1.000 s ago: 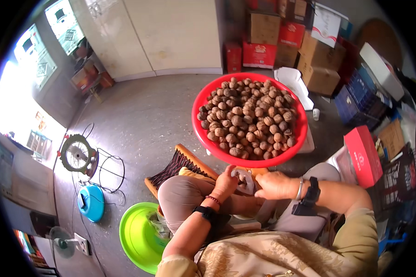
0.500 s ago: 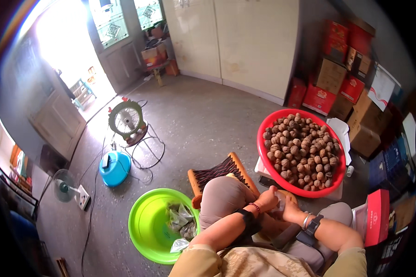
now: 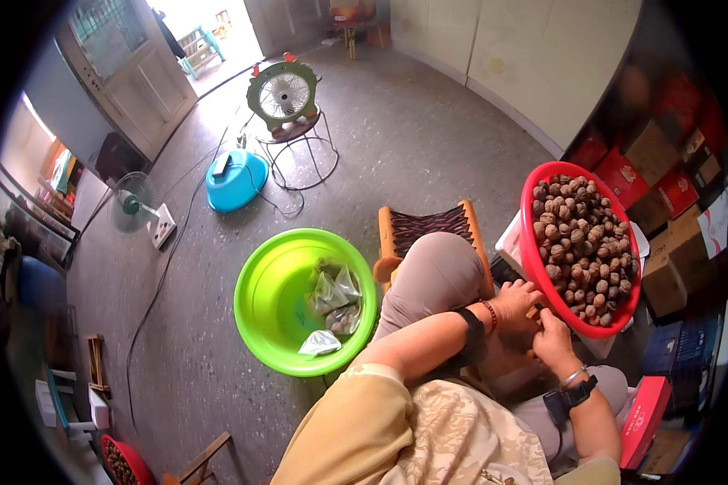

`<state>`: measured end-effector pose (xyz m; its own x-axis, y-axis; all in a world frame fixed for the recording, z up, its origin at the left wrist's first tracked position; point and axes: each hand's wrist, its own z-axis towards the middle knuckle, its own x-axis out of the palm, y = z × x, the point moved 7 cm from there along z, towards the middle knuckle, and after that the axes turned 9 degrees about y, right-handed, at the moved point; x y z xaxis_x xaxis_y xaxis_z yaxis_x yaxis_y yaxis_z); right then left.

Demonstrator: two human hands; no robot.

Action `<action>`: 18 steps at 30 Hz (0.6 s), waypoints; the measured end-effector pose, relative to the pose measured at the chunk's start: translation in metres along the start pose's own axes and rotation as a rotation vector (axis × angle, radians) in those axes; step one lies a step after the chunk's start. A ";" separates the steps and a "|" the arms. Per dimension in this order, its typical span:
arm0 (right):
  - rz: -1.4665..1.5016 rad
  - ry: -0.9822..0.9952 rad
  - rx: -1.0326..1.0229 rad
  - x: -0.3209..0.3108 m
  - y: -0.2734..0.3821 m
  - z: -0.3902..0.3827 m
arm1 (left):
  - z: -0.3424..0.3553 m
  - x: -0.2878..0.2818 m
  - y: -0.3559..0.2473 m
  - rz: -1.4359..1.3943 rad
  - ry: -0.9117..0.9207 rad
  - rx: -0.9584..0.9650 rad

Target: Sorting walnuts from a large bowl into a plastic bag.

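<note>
At half past seven from the middle of the view, near the edge, a red tub (image 3: 140, 459) held nuts (image 3: 120, 466). A clear-bladed fan (image 3: 129, 202) stood just past nine, beside a white power strip (image 3: 162, 226). At ten lay an upturned blue basin (image 3: 247, 182), a phone (image 3: 222, 165) on its base, and at eleven a green fan (image 3: 283, 97) sat on a wire-legged stool (image 3: 298, 129).

The green basin (image 3: 259, 315), also at half past seven but closer in, had clear bags (image 3: 336, 295) toward its three o'clock and a white bag (image 3: 321, 343) at its five. A woven seat (image 3: 433, 222) stood between two and three, partly behind the left knee (image 3: 433, 275).

The left hand (image 3: 512, 307) was near four o'clock, back up, fingers bent narrowly toward the right hand (image 3: 555, 346), whose thumb and fingers were close together. A dark patch (image 3: 535, 310) showed between them, too hidden to name; I could not tell what either held. Both were just beside the red basin (image 3: 528, 222), at its seven o'clock. That basin stood at three, piled with walnuts (image 3: 582, 250). Farther right, a red box (image 3: 645, 420) stood at four, and stacked boxes (image 3: 651, 153) between two and three.
</note>
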<state>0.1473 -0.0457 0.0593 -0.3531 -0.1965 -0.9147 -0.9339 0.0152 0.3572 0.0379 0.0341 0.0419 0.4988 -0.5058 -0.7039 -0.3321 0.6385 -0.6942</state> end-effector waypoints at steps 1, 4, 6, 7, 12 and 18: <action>0.048 -0.023 -0.093 -0.012 0.012 -0.008 | -0.001 0.001 -0.007 0.034 0.117 0.055; 0.138 -0.043 -0.155 -0.032 0.038 -0.022 | -0.003 0.022 -0.005 0.104 0.269 0.124; 0.208 -0.044 -0.189 -0.035 0.045 -0.025 | -0.008 0.028 -0.003 0.099 0.203 0.223; 0.215 -0.091 -0.236 -0.040 0.048 -0.031 | -0.007 0.029 -0.006 0.101 0.204 0.227; 0.402 -0.150 -0.173 -0.053 0.023 -0.039 | -0.016 -0.005 -0.040 0.059 0.023 0.253; 0.607 -0.359 -0.292 -0.082 0.023 -0.050 | -0.044 -0.089 -0.073 -0.063 -0.194 0.189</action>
<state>0.1579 -0.0788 0.1516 -0.8430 0.0954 -0.5294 -0.5351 -0.2507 0.8068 -0.0170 0.0069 0.1486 0.6640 -0.4391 -0.6052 -0.1492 0.7153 -0.6827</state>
